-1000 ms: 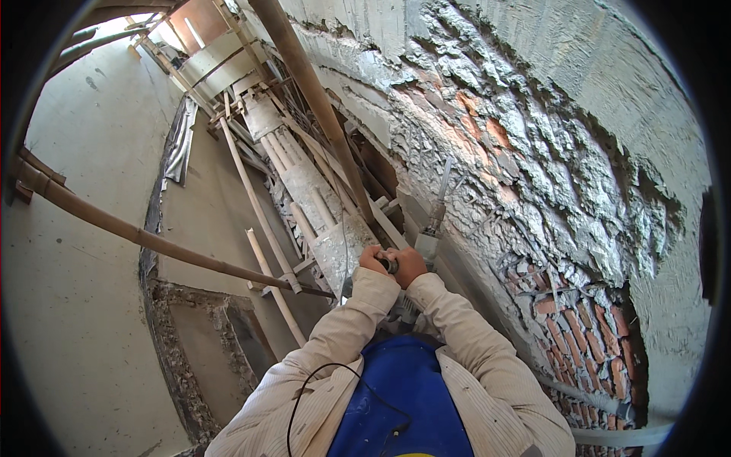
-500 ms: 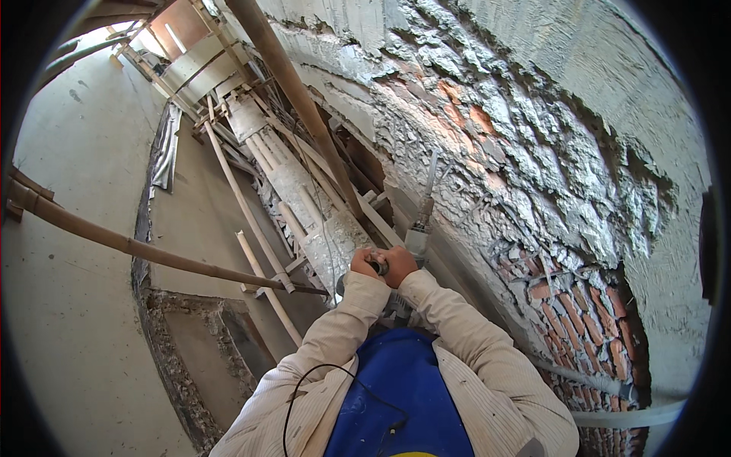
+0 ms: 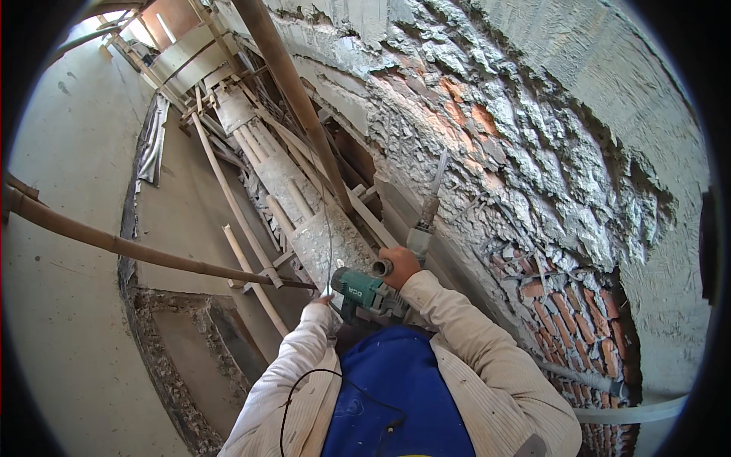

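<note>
Since the earlier frame the tool has come into plainer view: the green rotary hammer now shows its body at lower centre of the frame, where before the hands covered most of it. The right hand is closed around the side handle just above the green body, fingers wrapped tight. The left hand sits at the rear of the tool, mostly hidden behind the housing and the sleeve cuff; whether its fingers are clamped cannot be told. The chisel bit runs up and right from the tool toward the chipped plaster wall, and its tip is hard to make out against the grey rubble. Bare red brick shows at lower right. A thin black cable crosses the left sleeve, its end cut off at the lower edge.
</note>
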`<state>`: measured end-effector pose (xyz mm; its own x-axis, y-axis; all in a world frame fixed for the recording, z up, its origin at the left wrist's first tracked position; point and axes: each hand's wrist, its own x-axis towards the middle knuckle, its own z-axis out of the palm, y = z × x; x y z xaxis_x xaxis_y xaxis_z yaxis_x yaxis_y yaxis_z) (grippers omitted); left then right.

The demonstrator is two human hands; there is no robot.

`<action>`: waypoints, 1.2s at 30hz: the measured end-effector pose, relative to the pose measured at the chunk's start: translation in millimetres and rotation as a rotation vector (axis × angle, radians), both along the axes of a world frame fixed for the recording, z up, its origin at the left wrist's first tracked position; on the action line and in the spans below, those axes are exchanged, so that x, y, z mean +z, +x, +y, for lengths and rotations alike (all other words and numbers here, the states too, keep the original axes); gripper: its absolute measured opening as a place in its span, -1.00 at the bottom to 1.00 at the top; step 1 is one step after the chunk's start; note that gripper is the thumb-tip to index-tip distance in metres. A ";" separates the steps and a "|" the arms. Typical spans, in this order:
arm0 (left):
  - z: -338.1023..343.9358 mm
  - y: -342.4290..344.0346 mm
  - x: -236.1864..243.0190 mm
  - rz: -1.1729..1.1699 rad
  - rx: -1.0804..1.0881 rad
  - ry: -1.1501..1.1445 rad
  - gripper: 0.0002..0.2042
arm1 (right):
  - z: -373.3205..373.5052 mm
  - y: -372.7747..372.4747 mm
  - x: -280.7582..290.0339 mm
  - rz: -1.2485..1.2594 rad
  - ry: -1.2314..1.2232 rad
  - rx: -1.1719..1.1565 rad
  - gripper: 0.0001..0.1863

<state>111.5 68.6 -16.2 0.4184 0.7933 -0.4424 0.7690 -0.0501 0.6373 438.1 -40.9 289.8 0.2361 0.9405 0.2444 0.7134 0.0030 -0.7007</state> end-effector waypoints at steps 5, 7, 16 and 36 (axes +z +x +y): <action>-33.0 -14.8 -58.8 -0.434 0.668 -1.162 -0.81 | 1.7 1.7 -0.7 -0.008 0.005 0.031 -0.79; -34.6 -8.1 -64.9 -0.542 0.670 -1.314 -0.83 | 1.4 2.3 -2.4 -0.002 -0.009 0.034 -0.80; -50.2 40.8 -79.9 0.022 0.107 -0.294 -0.13 | -1.5 3.5 -12.4 0.006 -0.022 0.054 -0.79; -62.0 58.3 -7.2 0.669 0.121 -0.800 0.01 | -12.2 4.5 -10.8 0.088 0.041 0.053 -0.66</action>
